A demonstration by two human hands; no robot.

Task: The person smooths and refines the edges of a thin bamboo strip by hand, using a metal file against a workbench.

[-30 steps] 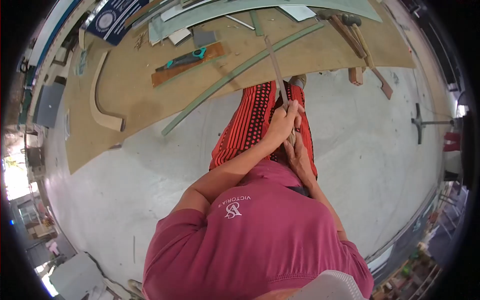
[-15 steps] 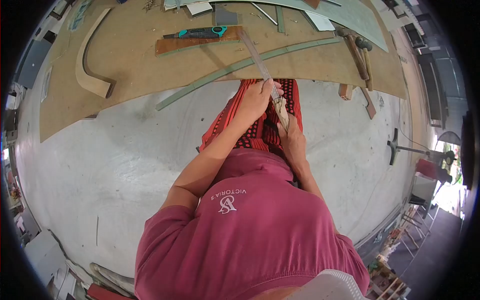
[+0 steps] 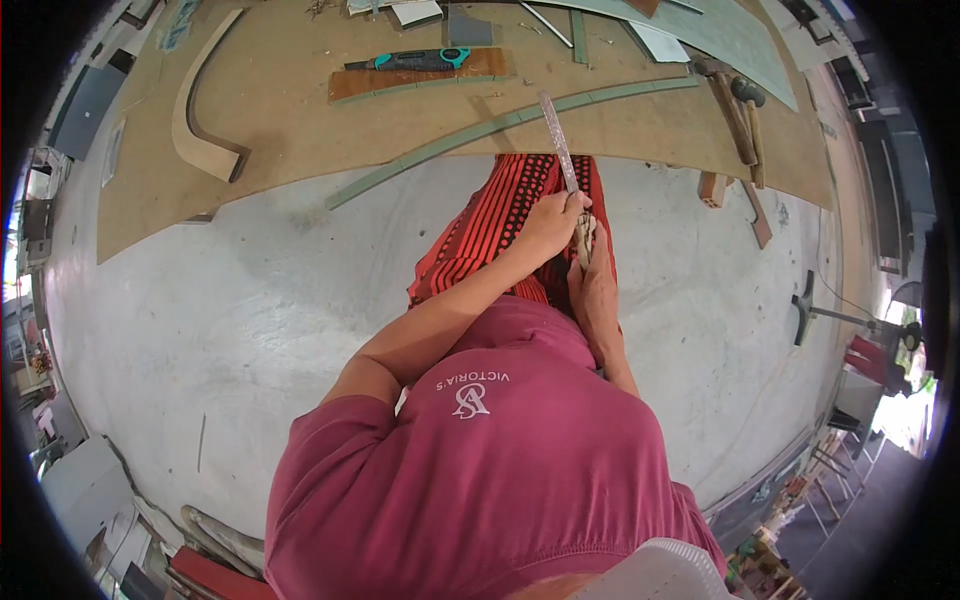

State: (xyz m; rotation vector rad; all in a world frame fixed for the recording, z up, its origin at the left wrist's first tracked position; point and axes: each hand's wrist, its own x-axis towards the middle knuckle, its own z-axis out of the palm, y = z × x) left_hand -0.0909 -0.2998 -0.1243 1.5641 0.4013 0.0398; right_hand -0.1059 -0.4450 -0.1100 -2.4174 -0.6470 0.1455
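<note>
Over my lap, a long narrow metal blade with a pale wrapped handle (image 3: 586,240) points away from me, its tip above a curved green strip (image 3: 450,142) on the table. My right hand (image 3: 594,278) is wrapped round the handle. Closed at the base of the blade is my left hand (image 3: 552,222), its fingertips pinching there beside the handle; part of the grip is hidden. A black and teal utility knife (image 3: 408,61) lies on a brown board (image 3: 490,66) with a green edge, farther back.
A curved wooden piece (image 3: 190,125) lies at the table's left. Hammers (image 3: 735,110) rest at the right edge, near a wood block (image 3: 712,190). Sheets and offcuts, including a pale green sheet (image 3: 740,55), lie at the back. The table edge (image 3: 290,197) runs just beyond my knees.
The blade has been drawn back toward me and points more straight ahead; its tip has left the brown board. My left hand has come closer to my body. The view has shifted slightly.
</note>
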